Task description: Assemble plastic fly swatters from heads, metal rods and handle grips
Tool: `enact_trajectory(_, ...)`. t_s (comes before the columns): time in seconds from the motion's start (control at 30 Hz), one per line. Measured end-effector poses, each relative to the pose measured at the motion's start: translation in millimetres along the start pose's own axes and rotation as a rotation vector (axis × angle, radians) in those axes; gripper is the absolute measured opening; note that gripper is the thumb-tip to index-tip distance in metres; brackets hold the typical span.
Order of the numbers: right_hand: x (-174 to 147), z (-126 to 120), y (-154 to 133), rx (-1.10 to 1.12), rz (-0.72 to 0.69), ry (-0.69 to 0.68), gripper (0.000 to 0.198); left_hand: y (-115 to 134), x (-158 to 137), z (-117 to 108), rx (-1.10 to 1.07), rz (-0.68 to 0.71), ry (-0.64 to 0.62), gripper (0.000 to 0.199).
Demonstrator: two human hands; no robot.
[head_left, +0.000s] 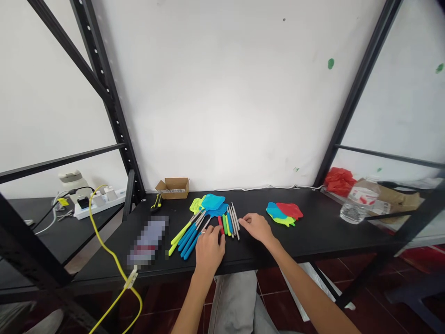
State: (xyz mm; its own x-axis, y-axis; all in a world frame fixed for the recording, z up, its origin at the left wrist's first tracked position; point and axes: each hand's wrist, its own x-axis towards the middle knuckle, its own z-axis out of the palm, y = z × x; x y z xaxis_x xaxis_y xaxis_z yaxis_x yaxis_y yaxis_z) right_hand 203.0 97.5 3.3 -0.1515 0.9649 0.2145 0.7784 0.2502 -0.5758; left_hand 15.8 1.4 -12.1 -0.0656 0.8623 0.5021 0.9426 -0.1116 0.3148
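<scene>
My left hand (210,246) lies low over the table with its fingers loosely bent and a little apart, its fingertips by the red handle (220,224). Green and blue short handles and several thin metal rods (234,220) stand in a row just right of it. To its left, fly swatters with blue handles (189,245) and yellow-green handles (182,233) fan out, their blue heads (212,202) overlapping at the back. My right hand (256,226) is beside the rods, fingers loosely bent and apart. Whether it touches the nearest rod is unclear.
Loose red, blue and yellow-green swatter heads (290,210) lie right of my right hand. A small open cardboard box (174,189), a yellow-black tool (156,202) and a blurred phone-like item (149,240) are left. A yellow cable (104,241) crosses the left edge; a bottle (359,202) is right.
</scene>
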Motion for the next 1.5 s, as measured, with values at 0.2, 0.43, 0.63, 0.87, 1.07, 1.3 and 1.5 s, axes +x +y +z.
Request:
enact_trajectory(0.2, 24.0, 7.8, -23.5, -0.112, 0.057, -0.105, 0.019, 0.6, 1.2, 8.3, 0.044, -0.049, -0.015, 0.018)
enact_trajectory(0.43, 26.8, 7.7, -2.3, 0.167, 0.052, -0.276, 0.033, 1.9, 5.2, 9.5, 0.05, -0.122, -0.038, 0.017)
enact_trajectory(0.63, 12.5, 9.3, 18.1, 0.584, 0.046, -0.117, 0.04, -0.3, 6.7, 6.9, -0.171, -0.266, 0.056, 0.019)
enact_trajectory(0.87, 4.4, 7.2, 29.1, 1.299, 0.141, 0.012, 0.038, -0.9, 3.7, -2.1, -0.449, -0.119, 0.007, 0.018)
enact_trajectory(1.07, 4.3, 9.6, 26.3, 1.261, 0.089, -0.075, 0.039, 2.6, -2.0, -3.5, -0.402, -0.059, -0.051, 0.019)
enact_trajectory(1.3, 4.1, 10.7, 27.6, 1.277, 0.101, -0.065, 0.039, 1.5, -1.6, -1.5, -0.373, -0.057, -0.064, 0.022)
enact_trajectory(1.5, 2.5, 11.7, 26.5, 1.185, 0.048, -0.085, 0.041, 0.0, -2.2, -0.1, -0.331, -0.048, -0.08, 0.02)
